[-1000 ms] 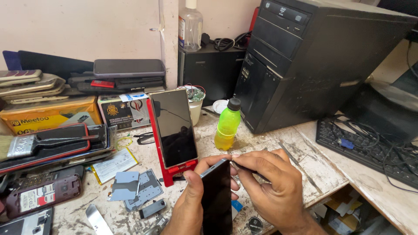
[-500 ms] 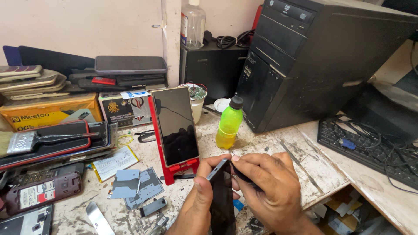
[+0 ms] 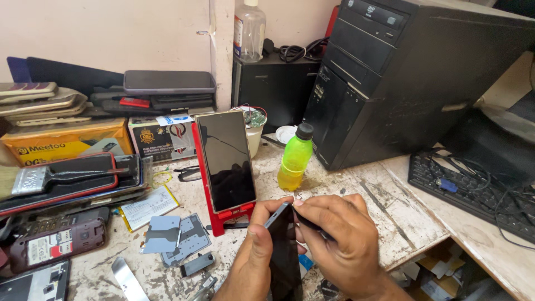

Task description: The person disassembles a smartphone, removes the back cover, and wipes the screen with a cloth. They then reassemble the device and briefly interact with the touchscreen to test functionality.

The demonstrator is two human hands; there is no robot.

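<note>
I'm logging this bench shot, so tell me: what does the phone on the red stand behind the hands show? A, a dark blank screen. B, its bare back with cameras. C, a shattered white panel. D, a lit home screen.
A: the phone propped on the red stand faces the camera with a dark, unlit screen that only reflects the room.

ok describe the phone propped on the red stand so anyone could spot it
Start at the big black computer tower and go left past the green bottle. The phone leans upright in a red stand, dark screen facing out; the other phones lie flat or are held.
</note>
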